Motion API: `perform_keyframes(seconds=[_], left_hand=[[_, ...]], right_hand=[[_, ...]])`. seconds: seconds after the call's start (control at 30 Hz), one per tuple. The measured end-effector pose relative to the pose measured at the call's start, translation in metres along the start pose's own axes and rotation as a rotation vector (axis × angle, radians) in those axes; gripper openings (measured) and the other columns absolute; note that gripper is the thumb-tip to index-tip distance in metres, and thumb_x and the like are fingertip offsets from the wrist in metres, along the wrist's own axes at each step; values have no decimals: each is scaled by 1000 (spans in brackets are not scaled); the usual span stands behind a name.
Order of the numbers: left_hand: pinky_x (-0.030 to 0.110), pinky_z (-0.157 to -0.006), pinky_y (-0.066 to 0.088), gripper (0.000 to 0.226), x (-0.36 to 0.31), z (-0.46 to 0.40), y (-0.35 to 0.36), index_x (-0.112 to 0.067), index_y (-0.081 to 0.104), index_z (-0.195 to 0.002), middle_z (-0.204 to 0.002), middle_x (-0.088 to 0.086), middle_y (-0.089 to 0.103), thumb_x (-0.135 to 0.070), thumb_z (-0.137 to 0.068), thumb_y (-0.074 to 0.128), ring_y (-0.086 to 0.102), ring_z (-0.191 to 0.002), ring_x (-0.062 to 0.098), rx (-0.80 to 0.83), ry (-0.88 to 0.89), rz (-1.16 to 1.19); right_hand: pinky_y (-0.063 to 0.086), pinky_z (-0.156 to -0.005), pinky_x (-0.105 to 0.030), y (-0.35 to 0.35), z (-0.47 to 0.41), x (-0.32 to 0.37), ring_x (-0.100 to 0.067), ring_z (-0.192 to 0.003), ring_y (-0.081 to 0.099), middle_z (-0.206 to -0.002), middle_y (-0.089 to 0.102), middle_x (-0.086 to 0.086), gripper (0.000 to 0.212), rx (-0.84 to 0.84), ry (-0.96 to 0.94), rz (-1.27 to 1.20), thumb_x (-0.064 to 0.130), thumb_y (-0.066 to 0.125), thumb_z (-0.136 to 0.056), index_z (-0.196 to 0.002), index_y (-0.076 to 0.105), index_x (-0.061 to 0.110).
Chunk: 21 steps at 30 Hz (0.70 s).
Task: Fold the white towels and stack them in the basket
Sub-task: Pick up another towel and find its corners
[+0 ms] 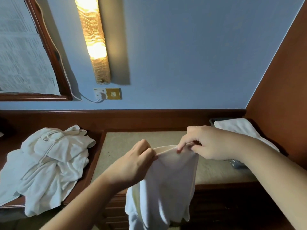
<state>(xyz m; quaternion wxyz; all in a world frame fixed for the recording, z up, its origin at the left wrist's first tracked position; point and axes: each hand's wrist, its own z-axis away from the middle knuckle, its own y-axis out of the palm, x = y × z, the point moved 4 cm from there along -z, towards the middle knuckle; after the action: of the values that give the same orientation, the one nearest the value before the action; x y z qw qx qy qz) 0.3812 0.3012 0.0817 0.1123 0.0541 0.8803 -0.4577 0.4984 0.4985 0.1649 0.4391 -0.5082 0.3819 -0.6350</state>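
Both hands hold one white towel (167, 185) by its top edge, in the air in front of the person. The left hand (139, 161) pinches the edge at one end, and the right hand (204, 143) pinches it close beside, so the two grips are near each other and the edge between them is short. From the grips the towel hangs straight down, with its long axis vertical, and its lower part is bunched. Beyond the grips lies the table (126, 141). To the right of the right grip and further back is the basket (235, 164), with a folded towel (239, 128) on it; the right hand is nearer to it. Well to the left of the grips lies a pile (48, 163) of unfolded towels.
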Motion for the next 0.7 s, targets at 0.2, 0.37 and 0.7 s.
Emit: perform_keyframes(seconds=[0.2,0.37,0.7], left_hand=[[43,-64,43,18,3,-11,-15,0,55,-93,-91,11,46,-8,-108,47,42,-77,27,59,226,-154],[45,-66,47,15,4,-12,-8,0,59,-101,-96,10,46,-8,-106,48,44,-81,27,117,192,-128],[43,-65,45,11,8,-6,-7,-4,54,-97,-94,9,46,-8,-106,51,41,-79,26,105,168,-137]], right_hand=[[43,-72,-24,1,-2,11,-8,-85,52,-94,50,11,59,46,-57,28,12,47,-98,-128,51,63],[55,-75,-45,17,-12,16,-14,-83,59,-95,50,9,54,156,-32,57,9,46,-88,-117,58,53],[41,-58,-26,29,-26,-3,-4,-59,50,-66,59,20,14,220,15,-116,19,67,-82,-89,71,31]])
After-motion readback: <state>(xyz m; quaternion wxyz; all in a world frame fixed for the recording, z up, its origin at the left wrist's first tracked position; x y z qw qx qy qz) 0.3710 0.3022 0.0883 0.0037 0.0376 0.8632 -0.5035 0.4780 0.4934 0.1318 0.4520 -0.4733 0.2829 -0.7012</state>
